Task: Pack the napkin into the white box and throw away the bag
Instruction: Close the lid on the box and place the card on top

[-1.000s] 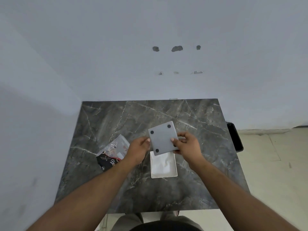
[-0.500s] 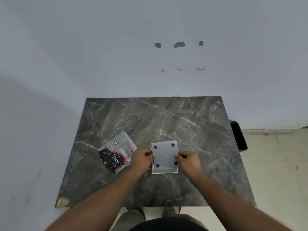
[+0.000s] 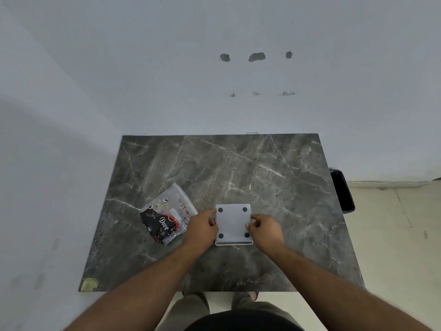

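A square grey lid (image 3: 233,222) with a black dot in each corner lies flat on the white box (image 3: 233,243), of which only the near rim shows. My left hand (image 3: 201,229) pinches the lid's left edge and my right hand (image 3: 263,229) pinches its right edge. The napkin is hidden under the lid. The bag (image 3: 167,217), clear plastic with a black and red print, lies on the table just left of my left hand.
The dark marble table (image 3: 238,168) stands against a white wall. A black bin (image 3: 342,191) stands on the floor past the table's right edge. A greenish patch of tape (image 3: 89,283) marks the near left corner.
The lid was held tilted above the open box, where the white napkin showed. Both hands lowered it, and it now lies flat on the box.
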